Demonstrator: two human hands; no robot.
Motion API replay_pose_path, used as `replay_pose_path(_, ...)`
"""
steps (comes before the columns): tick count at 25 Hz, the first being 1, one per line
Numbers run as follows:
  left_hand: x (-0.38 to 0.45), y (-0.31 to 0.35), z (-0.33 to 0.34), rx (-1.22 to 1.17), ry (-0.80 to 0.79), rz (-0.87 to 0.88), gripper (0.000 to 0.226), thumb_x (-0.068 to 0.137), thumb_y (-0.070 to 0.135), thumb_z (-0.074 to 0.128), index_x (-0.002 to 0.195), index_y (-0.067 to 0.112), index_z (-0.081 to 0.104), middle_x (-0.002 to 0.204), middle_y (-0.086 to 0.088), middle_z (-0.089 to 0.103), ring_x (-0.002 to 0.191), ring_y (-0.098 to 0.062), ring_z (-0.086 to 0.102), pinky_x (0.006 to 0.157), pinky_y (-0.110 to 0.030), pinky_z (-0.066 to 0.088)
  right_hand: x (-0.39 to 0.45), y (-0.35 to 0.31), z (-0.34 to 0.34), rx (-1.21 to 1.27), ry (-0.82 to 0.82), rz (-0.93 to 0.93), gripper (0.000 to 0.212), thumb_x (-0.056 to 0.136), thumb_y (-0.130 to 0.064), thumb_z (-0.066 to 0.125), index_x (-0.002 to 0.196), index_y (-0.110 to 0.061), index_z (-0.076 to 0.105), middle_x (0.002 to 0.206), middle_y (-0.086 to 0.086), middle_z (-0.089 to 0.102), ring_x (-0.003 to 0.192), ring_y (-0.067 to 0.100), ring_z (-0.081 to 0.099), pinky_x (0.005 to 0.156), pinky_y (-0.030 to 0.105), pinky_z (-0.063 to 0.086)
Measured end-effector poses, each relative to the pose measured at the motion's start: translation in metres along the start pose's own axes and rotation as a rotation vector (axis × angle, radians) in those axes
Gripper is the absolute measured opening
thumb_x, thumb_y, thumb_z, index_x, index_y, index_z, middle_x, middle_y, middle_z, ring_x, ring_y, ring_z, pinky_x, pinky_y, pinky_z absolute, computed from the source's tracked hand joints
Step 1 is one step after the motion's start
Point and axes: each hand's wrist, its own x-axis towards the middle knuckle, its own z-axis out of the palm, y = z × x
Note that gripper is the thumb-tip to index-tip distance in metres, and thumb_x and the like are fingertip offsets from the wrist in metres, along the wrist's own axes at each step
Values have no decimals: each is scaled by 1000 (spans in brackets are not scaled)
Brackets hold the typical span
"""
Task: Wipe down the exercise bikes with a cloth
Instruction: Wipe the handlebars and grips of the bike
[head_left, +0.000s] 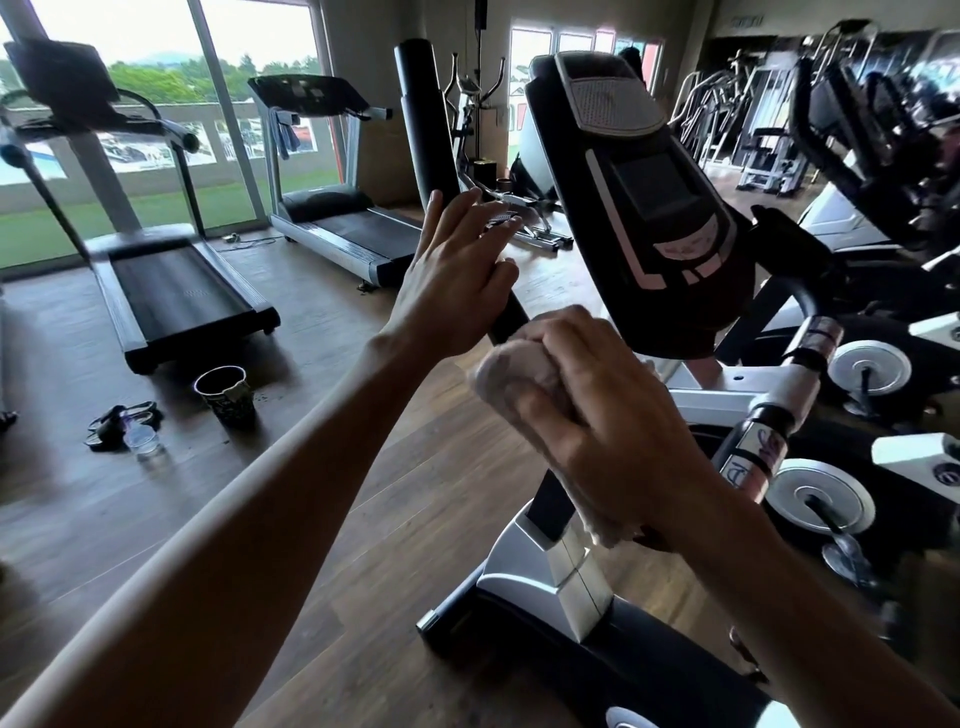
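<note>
A pale cloth (524, 374) is being gripped in the right hand (597, 410) against the bike's black handlebar (423, 119); the bar is being touched by the straight-fingered left hand (457, 270). A cup (226, 395) and treadmills (176, 280) are standing behind.

Two treadmills stand on the wooden floor (322, 332) before the large windows (156, 67): a near treadmill (171, 291) at left and a far treadmill (332, 228) just right of it. A blue towel (283, 132) hangs from the far treadmill's handrail. An elliptical trainer (483, 156) stands behind, near the wall. On the floor beside the near treadmill's rear end are a dark paper cup (226, 395), upright, a clear plastic cup (141, 439) and a pair of sandals (117, 421), the clear cup just beside the sandals. Weight machines (758, 135) occupy the far right background.
</note>
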Motion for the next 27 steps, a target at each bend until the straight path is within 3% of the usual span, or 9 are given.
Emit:
replay_pose_path(3,0,1,-1,11,-9,-6,49,94,25,43,136,9,63,142,-12,59,145,-36,37,125,-52,8,5,-12,9,-128,94,166,41,94,-50,35,116,-20,53,117,-6,51,109,13,47,91,42,46)
replay_pose_path(5,-1,2,-3,-2,-22,-15,50,95,27,41,137,11,63,143,-11,58,147,-35,35,126,-52,8,-11,-11,9,-203,47,46,50,99,-47,36,133,-14,51,136,1,50,127,16,46,102,43,45)
replay_pose_path(7,-1,1,-3,-19,-35,-9,52,96,30,39,138,12,62,144,-10,57,148,-34,33,126,-52,7,-36,-5,5,-204,13,-40,62,103,-46,37,151,-8,39,157,5,39,147,16,33,117,43,36)
replay_pose_path(11,-2,0,-1,-36,-8,-16,53,95,32,38,137,10,62,144,-9,57,148,-33,33,125,-46,3,-56,-3,7,-200,69,50,72,103,-52,35,158,-7,28,166,6,26,155,16,20,121,45,31)
replay_pose_path(13,-2,2,1,-40,3,-29,54,94,31,38,136,9,64,143,-10,58,147,-34,34,125,-45,3,-38,-10,8,-238,28,107,76,101,-57,27,160,-10,22,169,5,18,156,13,13,125,32,17)
replay_pose_path(15,-1,3,3,-34,17,-27,51,93,30,39,130,9,68,139,-11,60,145,-34,37,125,-47,6,-11,-15,9,-231,-14,168,76,100,-56,26,161,-13,17,170,2,11,156,9,3,118,15,-5)
replay_pose_path(16,-1,2,3,-29,19,-23,48,93,29,39,123,9,71,136,-11,62,144,-35,38,124,-47,7,-4,-17,9,-229,-10,181,76,99,-55,27,161,-12,18,170,3,12,155,9,3,117,12,-9)
replay_pose_path(21,-2,2,-2,50,-19,13,42,99,27,35,88,2,68,103,-13,63,139,-36,43,124,-57,15,-53,-9,11,-194,34,124,76,104,-59,24,160,-8,21,169,8,15,156,12,9,126,38,21)
replay_pose_path(27,-2,4,3,31,43,27,37,97,21,39,85,0,67,97,-15,61,137,-40,45,120,-61,19,-39,-5,10,-116,11,268,79,99,-62,20,161,-13,17,171,1,8,155,6,3,126,32,10)
